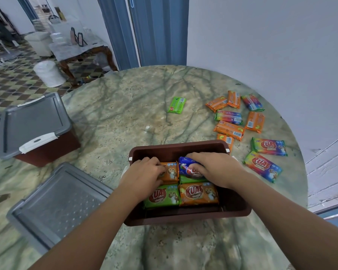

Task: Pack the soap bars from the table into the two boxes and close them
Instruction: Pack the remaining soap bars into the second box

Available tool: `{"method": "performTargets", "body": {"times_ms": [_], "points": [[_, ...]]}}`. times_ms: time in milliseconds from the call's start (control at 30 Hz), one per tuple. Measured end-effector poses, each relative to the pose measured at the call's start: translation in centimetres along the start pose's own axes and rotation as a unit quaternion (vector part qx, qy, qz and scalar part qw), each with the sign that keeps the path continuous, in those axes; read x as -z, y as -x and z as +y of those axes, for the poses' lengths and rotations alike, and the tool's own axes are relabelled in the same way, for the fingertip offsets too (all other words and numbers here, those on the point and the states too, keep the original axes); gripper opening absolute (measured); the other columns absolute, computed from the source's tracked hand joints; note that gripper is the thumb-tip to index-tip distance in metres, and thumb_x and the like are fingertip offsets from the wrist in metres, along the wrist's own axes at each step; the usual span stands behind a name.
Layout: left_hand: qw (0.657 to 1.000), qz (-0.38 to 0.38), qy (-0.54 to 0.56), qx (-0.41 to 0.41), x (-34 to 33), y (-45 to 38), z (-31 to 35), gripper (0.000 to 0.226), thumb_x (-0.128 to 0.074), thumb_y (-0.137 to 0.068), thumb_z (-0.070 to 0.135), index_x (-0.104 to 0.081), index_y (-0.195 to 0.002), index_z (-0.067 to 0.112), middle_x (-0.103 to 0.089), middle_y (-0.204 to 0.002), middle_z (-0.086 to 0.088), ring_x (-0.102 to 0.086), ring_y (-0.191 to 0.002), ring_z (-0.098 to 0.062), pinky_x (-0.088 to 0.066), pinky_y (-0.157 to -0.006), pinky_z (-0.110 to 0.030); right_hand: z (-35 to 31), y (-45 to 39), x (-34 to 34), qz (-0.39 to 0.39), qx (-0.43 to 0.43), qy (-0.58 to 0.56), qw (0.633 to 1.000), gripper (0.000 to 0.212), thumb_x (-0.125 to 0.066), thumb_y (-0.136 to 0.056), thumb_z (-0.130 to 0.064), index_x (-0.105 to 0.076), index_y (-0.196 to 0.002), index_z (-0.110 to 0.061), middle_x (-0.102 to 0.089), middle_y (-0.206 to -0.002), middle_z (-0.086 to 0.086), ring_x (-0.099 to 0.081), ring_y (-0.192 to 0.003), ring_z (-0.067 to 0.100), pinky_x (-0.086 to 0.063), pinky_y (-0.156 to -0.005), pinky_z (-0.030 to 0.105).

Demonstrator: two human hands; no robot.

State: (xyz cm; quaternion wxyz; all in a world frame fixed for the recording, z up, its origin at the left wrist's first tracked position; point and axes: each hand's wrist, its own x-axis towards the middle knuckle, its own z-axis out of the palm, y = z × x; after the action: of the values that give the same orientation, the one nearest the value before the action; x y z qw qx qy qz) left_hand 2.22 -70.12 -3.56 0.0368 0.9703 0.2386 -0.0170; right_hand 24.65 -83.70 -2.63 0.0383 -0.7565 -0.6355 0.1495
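Fingers of right hand [213, 168] curled round blue foil-wrapped soap bar [189, 168] inside open brown plastic box [176, 147]; left hand [144, 172] fingertips press orange wrapped bar [171, 172]. Bars likely light, stiff, wrapper slick; grip across short edges

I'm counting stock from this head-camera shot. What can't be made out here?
- Bars beneath the top layer in the open box: covered by the upper bars and both hands.
- Closed box: gray lid hides its contents.
- Orange bar behind the open box: partly hidden by its rim.
- Wrapper small print: too small.
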Motion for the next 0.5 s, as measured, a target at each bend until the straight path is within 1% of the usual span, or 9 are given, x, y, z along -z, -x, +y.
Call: {"method": "performTargets", "body": {"times_ms": [100, 167, 233, 300, 400, 433, 500], "points": [[1.0, 0.011, -0.001, 0.0, -0.05, 0.02, -0.04, 0.043, -0.062, -0.095, 0.047, -0.059, -0.136, 0.036, -0.056, -0.13, 0.01, -0.051, -0.114, -0.015, -0.044, -0.095, -0.033, -0.18, -0.12, 0.16, -0.005, 0.001, 0.009, 1.0, 0.048, -0.029, -0.107, -0.058, -0.033, -0.152, -0.043, -0.058, -0.144, -0.014, -0.06, -0.124, 0.016, -0.055, -0.092, 0.042], [1.0, 0.011, -0.005, -0.001, -0.06, 0.04, -0.03, 0.044, -0.061, -0.095, 0.048, -0.058, -0.137, 0.036, -0.055, -0.131, 0.01, -0.052, -0.114, -0.015, -0.043, -0.095, -0.033, -0.41, -0.21, 0.21, -0.021, 0.01, 0.023, 0.999, 0.047, -0.031, -0.107, -0.055, -0.031, -0.153, -0.043, -0.059, -0.142, -0.012, -0.061, -0.119, 0.018, -0.056, -0.089, 0.041], [1.0, 0.01, -0.009, -0.002, -0.01, 0.03, 0.03, 0.044, -0.06, -0.095, 0.048, -0.057, -0.138, 0.036, -0.055, -0.131, 0.01, -0.053, -0.114, -0.016, -0.042, -0.096, -0.034, -0.5, -0.27, 0.25, -0.026, 0.005, 0.02, 0.999, 0.049, -0.039, -0.105, -0.056, -0.028, -0.151, -0.045, -0.057, -0.138, -0.011, -0.063, -0.111, 0.018, -0.058, -0.082, 0.041], [1.0, 0.009, -0.011, -0.002, 0.03, 0.05, 0.09, 0.043, -0.06, -0.096, 0.047, -0.057, -0.138, 0.037, -0.055, -0.132, 0.01, -0.053, -0.115, -0.016, -0.042, -0.097, -0.034, -0.44, -0.33, 0.26, -0.028, -0.002, 0.013, 1.0, 0.059, -0.053, -0.098, -0.06, -0.028, -0.15, -0.044, -0.054, -0.136, -0.011, -0.063, -0.109, 0.016, -0.058, -0.079, 0.037], [1.0, 0.008, -0.012, -0.003, 0.03, 0.12, 0.12, 0.04, -0.059, -0.097, 0.045, -0.059, -0.136, 0.037, -0.054, -0.133, 0.01, -0.052, -0.115, -0.016, -0.04, -0.096, -0.033, -0.5, -0.25, 0.13, -0.035, 0.002, 0.04, 0.999, 0.079, -0.071, -0.085, -0.062, -0.03, -0.148, -0.038, -0.052, -0.137, -0.009, -0.056, -0.12, 0.016, -0.054, -0.087, 0.036], [1.0, 0.008, -0.012, -0.003, 0.05, 0.13, 0.13, 0.039, -0.059, -0.097, 0.045, -0.06, -0.135, 0.037, -0.054, -0.134, 0.01, -0.053, -0.115, -0.016, -0.04, -0.096, -0.033, -0.51, -0.25, 0.07, -0.037, 0.007, 0.053, 0.998, 0.083, -0.075, -0.082, -0.061, -0.031, -0.149, -0.037, -0.05, -0.138, -0.009, -0.053, -0.124, 0.016, -0.053, -0.091, 0.036], [1.0, 0.006, -0.012, -0.004, 0.12, 0.07, 0.16, 0.039, -0.059, -0.097, 0.044, -0.06, -0.136, 0.037, -0.055, -0.134, 0.01, -0.053, -0.115, -0.016, -0.041, -0.096, -0.033, -0.45, -0.33, 0.04, -0.042, 0.021, 0.078, 0.996, 0.082, -0.075, -0.084, -0.057, -0.034, -0.152, -0.036, -0.046, -0.14, -0.008, -0.047, -0.127, 0.017, -0.051, -0.094, 0.037]]}}
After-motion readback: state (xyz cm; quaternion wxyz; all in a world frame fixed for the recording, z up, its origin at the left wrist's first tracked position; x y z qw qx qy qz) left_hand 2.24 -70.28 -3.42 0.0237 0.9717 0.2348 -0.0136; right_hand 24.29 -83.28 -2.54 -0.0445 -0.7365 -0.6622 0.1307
